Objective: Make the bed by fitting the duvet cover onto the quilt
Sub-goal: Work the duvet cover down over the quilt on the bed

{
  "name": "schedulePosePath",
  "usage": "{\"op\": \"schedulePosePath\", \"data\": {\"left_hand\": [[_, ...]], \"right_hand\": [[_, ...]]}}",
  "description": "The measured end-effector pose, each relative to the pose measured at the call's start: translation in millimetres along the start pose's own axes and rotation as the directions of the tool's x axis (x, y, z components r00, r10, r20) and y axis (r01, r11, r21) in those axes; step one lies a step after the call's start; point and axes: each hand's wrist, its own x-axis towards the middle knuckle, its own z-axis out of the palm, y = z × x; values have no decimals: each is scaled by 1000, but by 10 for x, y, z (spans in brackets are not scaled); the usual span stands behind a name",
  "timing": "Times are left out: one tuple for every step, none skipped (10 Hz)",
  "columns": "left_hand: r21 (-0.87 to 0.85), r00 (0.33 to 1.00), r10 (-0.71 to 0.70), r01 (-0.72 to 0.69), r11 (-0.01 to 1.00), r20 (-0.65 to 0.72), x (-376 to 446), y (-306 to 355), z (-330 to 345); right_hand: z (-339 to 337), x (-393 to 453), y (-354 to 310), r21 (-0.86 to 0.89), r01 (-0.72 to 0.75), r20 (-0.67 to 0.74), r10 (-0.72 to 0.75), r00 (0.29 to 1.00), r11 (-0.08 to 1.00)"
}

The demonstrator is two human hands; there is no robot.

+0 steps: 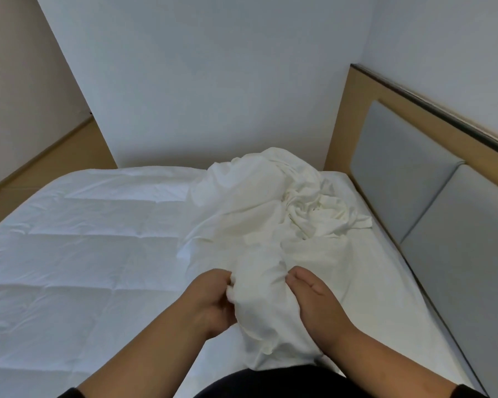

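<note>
A white quilt (78, 242) with stitched squares lies spread flat over the bed. On its right half sits a crumpled cream-white duvet cover (259, 214), bunched in a heap that trails toward me. My left hand (210, 303) grips a fold of the cover at its near end, fingers curled into the cloth. My right hand (314, 297) holds the same bunch from the other side, with its fingertips tucked into the fabric. The cloth between my hands hangs down toward my body.
A wooden headboard (345, 116) with grey padded panels (397, 168) runs along the right side of the bed. A white wall (202, 81) stands at the bed's far edge. Wood floor (55, 159) shows at the far left.
</note>
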Motion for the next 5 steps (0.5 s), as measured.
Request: {"op": "schedulePosePath", "data": {"left_hand": [[-139,997,64,-71,988,-50,-62,11,59],[-136,990,135,-130,982,28,-227,32,178],[7,963,269,-269,963,17,-443,23,239],[98,937,323,-337,936,136,-686,-193,416],[72,916,322,-348,935,239,-749,-362,591]], "right_hand": [[29,53,44,-29,-15,43,16,999,999],[25,123,49,-34,-54,59,56,997,998],[12,221,79,-66,-88,68,93,993,994],[34,251,85,-139,-67,87,79,993,988],[59,227,28,-126,-102,146,120,982,987]]}}
